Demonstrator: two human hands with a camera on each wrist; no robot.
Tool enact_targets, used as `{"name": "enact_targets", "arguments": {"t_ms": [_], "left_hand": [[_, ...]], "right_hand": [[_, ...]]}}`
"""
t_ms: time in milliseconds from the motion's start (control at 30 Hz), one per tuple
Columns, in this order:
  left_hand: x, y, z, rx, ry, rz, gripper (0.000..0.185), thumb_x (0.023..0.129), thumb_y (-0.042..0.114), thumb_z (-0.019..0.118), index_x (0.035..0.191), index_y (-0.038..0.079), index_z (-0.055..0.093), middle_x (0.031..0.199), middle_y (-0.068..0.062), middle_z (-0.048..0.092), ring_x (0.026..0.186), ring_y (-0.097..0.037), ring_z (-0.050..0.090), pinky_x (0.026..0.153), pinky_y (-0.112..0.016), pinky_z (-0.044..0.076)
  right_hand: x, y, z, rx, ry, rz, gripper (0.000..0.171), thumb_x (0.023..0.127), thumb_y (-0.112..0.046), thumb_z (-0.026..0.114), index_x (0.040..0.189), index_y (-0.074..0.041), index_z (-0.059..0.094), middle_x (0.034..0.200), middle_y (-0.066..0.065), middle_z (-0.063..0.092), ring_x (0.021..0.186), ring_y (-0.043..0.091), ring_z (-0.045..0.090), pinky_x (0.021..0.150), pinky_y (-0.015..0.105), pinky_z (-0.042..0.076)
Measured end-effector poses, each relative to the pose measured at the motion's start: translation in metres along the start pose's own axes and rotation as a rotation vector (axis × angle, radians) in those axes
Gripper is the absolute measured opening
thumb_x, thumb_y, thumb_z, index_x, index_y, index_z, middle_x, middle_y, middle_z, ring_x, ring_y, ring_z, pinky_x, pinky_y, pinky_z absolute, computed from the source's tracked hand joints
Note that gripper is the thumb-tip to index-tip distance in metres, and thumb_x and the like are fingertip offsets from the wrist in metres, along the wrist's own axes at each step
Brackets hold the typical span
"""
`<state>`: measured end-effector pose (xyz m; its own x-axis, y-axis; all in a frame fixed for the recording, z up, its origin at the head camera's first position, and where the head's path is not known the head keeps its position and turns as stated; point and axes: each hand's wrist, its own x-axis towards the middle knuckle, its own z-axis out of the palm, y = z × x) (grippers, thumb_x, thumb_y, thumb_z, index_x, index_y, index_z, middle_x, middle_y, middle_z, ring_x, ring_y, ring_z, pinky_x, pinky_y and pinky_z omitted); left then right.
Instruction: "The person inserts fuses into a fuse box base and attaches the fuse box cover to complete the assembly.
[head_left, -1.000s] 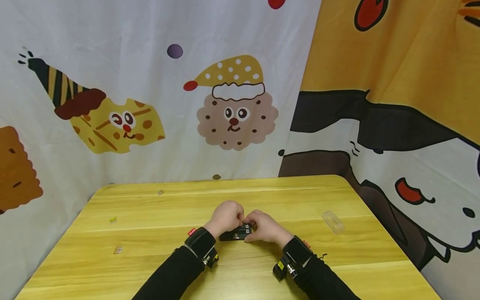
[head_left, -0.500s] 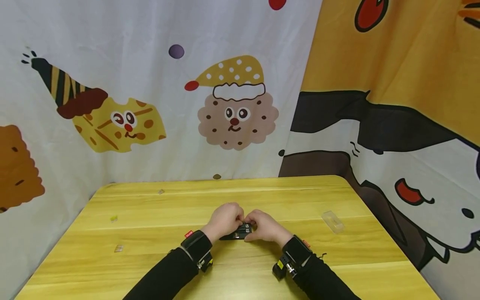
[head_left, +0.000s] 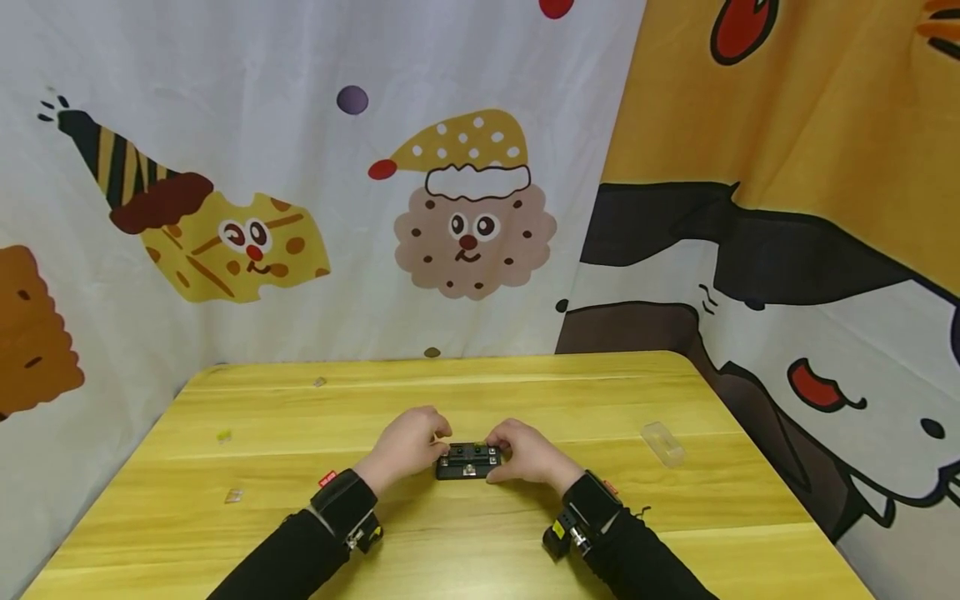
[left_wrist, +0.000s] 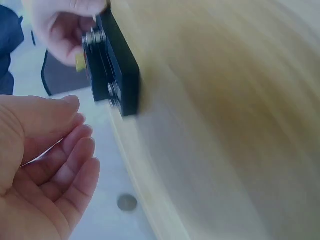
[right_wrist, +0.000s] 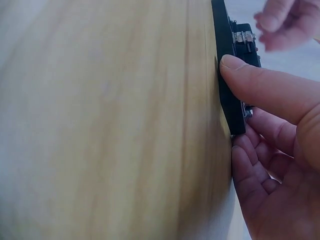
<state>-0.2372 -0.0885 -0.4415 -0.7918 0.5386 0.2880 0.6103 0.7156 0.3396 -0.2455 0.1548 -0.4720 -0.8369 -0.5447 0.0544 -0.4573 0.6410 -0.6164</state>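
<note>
A black rectangular block with metal screws along its top [head_left: 468, 472] lies on the wooden table in the middle of the head view. My right hand [head_left: 531, 454] grips its right end, thumb on the near side and fingers behind. The right wrist view shows that thumb [right_wrist: 265, 90] pressing the block's base. My left hand [head_left: 405, 443] is just off the block's left end, fingers loosely bent. In the left wrist view nothing shows between the left hand's thumb and fingers [left_wrist: 75, 170]. A small yellow piece [left_wrist: 80, 61] shows at the block's side by the right hand's fingers.
A clear plastic box [head_left: 663, 444] stands on the right of the table [head_left: 525, 550]. At the left lie small pieces: a clear one [head_left: 234, 496], a yellowish one [head_left: 224, 435], and another clear one [head_left: 319, 382] near the back edge. A printed curtain [head_left: 300, 167] hangs behind.
My left hand has drawn back to the left from the top of the block, so more of the block shows. The right hand keeps its grip in the same place.
</note>
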Motion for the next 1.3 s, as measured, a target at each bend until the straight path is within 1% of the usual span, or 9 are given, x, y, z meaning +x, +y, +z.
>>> {"name": "enact_targets", "arguments": {"t_ms": [67, 200, 300, 467, 633, 833, 1000, 1133, 1300], "left_hand": [[-0.008, -0.007, -0.004, -0.008, 0.012, -0.039, 0.014, 0.081, 0.007, 0.080, 0.093, 0.004, 0.075, 0.087, -0.004, 0.067, 0.078, -0.018, 0.062, 0.071, -0.035, 0.052], [-0.024, -0.021, -0.014, -0.033, 0.028, -0.152, 0.012, 0.080, 0.006, 0.080, 0.092, 0.004, 0.075, 0.086, -0.004, 0.067, 0.077, -0.018, 0.061, 0.072, -0.037, 0.051], [-0.037, -0.034, -0.021, -0.041, 0.038, -0.215, 0.012, 0.081, 0.005, 0.080, 0.091, 0.003, 0.075, 0.085, -0.005, 0.067, 0.075, -0.018, 0.060, 0.072, -0.038, 0.050], [-0.058, -0.055, -0.035, -0.035, 0.072, -0.251, 0.011, 0.081, 0.005, 0.078, 0.091, 0.002, 0.074, 0.085, -0.007, 0.067, 0.074, -0.018, 0.059, 0.069, -0.037, 0.049], [-0.076, -0.069, -0.046, -0.033, 0.111, -0.287, 0.012, 0.081, 0.005, 0.077, 0.092, 0.001, 0.074, 0.085, -0.008, 0.067, 0.073, -0.018, 0.059, 0.069, -0.038, 0.050], [-0.094, -0.084, -0.053, -0.040, 0.129, -0.345, 0.014, 0.083, 0.008, 0.077, 0.094, 0.000, 0.073, 0.084, -0.005, 0.067, 0.075, -0.022, 0.061, 0.069, -0.041, 0.050], [-0.110, -0.096, -0.059, -0.056, 0.165, -0.396, 0.013, 0.084, 0.008, 0.077, 0.092, 0.000, 0.072, 0.082, -0.004, 0.066, 0.074, -0.023, 0.061, 0.069, -0.043, 0.050], [-0.123, -0.102, -0.067, -0.057, 0.168, -0.454, 0.014, 0.084, 0.009, 0.076, 0.091, -0.002, 0.071, 0.081, -0.005, 0.066, 0.074, -0.025, 0.062, 0.070, -0.044, 0.051], [-0.140, -0.111, -0.077, -0.058, 0.155, -0.522, 0.017, 0.087, 0.010, 0.074, 0.094, -0.004, 0.070, 0.083, -0.007, 0.067, 0.076, -0.028, 0.062, 0.071, -0.046, 0.051]], "right_hand": [[0.000, 0.000, 0.000, 0.002, -0.001, 0.004, 0.044, 0.072, -0.019, 0.089, 0.108, -0.005, 0.067, 0.103, 0.001, 0.056, 0.093, 0.019, 0.055, 0.086, 0.039, 0.048], [-0.001, -0.001, -0.001, -0.001, 0.003, 0.004, 0.045, 0.072, -0.020, 0.089, 0.108, -0.004, 0.066, 0.104, 0.001, 0.056, 0.093, 0.020, 0.056, 0.086, 0.040, 0.048], [-0.001, -0.001, -0.001, -0.006, 0.006, 0.005, 0.045, 0.072, -0.020, 0.089, 0.108, -0.005, 0.066, 0.104, 0.000, 0.056, 0.093, 0.020, 0.056, 0.087, 0.039, 0.048], [-0.001, 0.000, 0.000, -0.007, 0.009, 0.000, 0.045, 0.072, -0.020, 0.089, 0.108, -0.005, 0.066, 0.103, 0.000, 0.056, 0.093, 0.020, 0.056, 0.086, 0.039, 0.048], [0.000, 0.001, 0.001, -0.004, 0.008, 0.009, 0.045, 0.072, -0.020, 0.090, 0.107, -0.004, 0.066, 0.104, 0.001, 0.056, 0.094, 0.020, 0.056, 0.087, 0.039, 0.048], [0.000, 0.001, 0.002, -0.009, -0.004, 0.022, 0.045, 0.074, -0.021, 0.089, 0.109, -0.005, 0.066, 0.105, 0.000, 0.055, 0.095, 0.019, 0.055, 0.088, 0.040, 0.047], [0.000, 0.001, 0.002, -0.010, -0.013, 0.029, 0.045, 0.075, -0.021, 0.088, 0.110, -0.006, 0.066, 0.105, 0.000, 0.055, 0.096, 0.020, 0.055, 0.088, 0.039, 0.047], [0.000, -0.001, 0.001, -0.007, -0.015, 0.027, 0.045, 0.075, -0.021, 0.088, 0.110, -0.005, 0.066, 0.106, 0.000, 0.055, 0.096, 0.020, 0.055, 0.088, 0.039, 0.047], [0.000, -0.002, 0.001, -0.019, -0.012, 0.022, 0.045, 0.074, -0.021, 0.089, 0.110, -0.005, 0.066, 0.104, 0.001, 0.055, 0.094, 0.019, 0.055, 0.086, 0.038, 0.047]]}}
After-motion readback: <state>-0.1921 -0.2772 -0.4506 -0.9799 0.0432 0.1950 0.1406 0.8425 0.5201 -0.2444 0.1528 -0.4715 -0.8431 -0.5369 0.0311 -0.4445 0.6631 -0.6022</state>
